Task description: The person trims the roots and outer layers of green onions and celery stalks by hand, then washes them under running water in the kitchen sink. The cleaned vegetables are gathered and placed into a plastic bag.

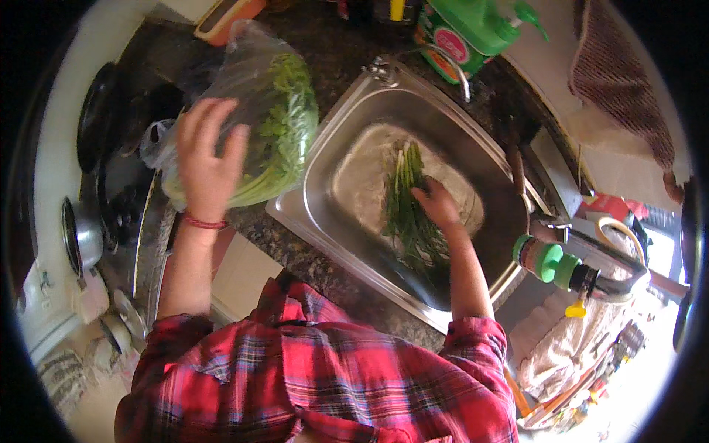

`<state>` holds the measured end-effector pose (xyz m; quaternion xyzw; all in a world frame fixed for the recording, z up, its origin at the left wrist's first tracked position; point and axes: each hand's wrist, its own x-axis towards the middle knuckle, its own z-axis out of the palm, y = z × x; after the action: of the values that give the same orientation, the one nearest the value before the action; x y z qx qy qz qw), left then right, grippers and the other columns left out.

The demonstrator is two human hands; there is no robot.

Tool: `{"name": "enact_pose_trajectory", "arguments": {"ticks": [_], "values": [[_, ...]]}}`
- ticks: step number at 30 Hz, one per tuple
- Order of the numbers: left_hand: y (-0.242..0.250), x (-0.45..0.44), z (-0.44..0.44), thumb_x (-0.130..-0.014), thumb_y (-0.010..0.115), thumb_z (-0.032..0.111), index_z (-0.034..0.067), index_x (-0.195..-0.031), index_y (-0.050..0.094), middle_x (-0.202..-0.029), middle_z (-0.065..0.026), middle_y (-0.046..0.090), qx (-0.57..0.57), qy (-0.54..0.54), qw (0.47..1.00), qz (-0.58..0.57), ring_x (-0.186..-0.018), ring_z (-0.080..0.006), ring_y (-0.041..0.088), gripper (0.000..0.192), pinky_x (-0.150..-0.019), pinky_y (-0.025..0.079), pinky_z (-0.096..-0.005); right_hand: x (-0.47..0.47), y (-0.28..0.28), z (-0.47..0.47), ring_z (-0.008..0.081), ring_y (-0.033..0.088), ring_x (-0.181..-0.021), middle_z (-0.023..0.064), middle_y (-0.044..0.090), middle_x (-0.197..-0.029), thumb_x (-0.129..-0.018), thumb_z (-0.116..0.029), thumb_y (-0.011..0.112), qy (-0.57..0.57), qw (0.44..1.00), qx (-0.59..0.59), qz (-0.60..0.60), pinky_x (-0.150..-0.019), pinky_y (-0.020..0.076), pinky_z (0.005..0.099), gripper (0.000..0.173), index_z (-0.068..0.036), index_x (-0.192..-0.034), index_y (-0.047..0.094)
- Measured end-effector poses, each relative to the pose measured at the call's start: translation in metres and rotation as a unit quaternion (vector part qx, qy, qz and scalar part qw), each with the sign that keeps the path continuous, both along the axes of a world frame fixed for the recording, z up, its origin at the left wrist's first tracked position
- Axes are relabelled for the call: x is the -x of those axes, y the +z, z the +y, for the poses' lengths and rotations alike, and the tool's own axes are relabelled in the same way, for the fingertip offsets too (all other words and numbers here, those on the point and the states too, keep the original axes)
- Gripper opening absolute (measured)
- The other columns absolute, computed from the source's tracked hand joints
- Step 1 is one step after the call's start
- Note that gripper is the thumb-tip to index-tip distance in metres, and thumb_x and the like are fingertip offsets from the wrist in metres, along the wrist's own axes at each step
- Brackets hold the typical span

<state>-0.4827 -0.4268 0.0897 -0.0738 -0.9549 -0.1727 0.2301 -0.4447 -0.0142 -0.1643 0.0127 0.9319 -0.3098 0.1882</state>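
Note:
A stainless steel sink (365, 277) lies before me, and in it rests a bunch of long green leafy vegetables (407, 205) with paler stalk ends at the top. My right hand (440, 205) is down in the sink at the right side of this bunch, thumb and forefinger near its leaves. How firmly it touches them is hard to see. Left of the sink stands a clear plastic bag (255, 83) filled with leafy greens (282, 122). Over the bag's left part is my left hand (207, 155), slightly blurred, its fingers spread and nothing held between them.
A chrome tap (615, 277) with a green-and-black fitting reaches in from the right. Behind the sink are a thin curved spout (457, 69) and a green pump jug (471, 33). Dark cookware (119, 194) sits at left. A brown towel (615, 83) hangs at upper right.

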Motion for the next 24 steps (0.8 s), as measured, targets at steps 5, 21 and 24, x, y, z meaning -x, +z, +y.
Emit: {"name": "enact_pose_trajectory", "arguments": {"ticks": [5,21,24], "values": [[-0.010,0.004,-0.013,-0.080,0.077,0.021,0.009,-0.124,0.063,-0.137,-0.0131,0.051,0.002,0.015,0.999,0.044,-0.126,-0.0360,0.048,0.048,-0.109,0.035,-0.0492,0.004,0.011,0.023,0.0414,0.065,-0.091,0.0220,0.068,-0.095,-0.092,-0.044,0.062,-0.085,0.993,-0.049,0.065,-0.077,0.0505,0.0499,0.042,-0.003,-0.105,0.066],[-0.031,-0.080,-0.035,-0.078,0.067,0.012,0.012,-0.099,0.070,-0.087,-0.0062,0.057,0.015,-0.168,0.978,-0.122,-0.085,-0.0267,0.060,0.021,-0.071,0.050,-0.0397,0.054,0.263,-0.220,0.0224,0.068,-0.086,0.0134,0.068,-0.096,-0.092,-0.003,0.062,0.156,0.917,0.284,0.234,-0.078,0.0531,0.0340,0.018,0.000,-0.109,0.067],[-0.035,-0.090,-0.043,-0.079,0.066,0.012,0.012,-0.102,0.070,-0.086,-0.0053,0.057,-0.019,-0.162,0.984,-0.066,-0.085,-0.0258,0.060,0.023,-0.071,0.050,-0.0389,0.066,0.271,-0.296,0.0301,0.069,-0.085,0.0142,0.069,-0.096,-0.089,-0.005,0.064,0.311,0.867,0.285,0.266,-0.076,0.0544,0.0360,0.017,0.000,-0.106,0.067]]}}
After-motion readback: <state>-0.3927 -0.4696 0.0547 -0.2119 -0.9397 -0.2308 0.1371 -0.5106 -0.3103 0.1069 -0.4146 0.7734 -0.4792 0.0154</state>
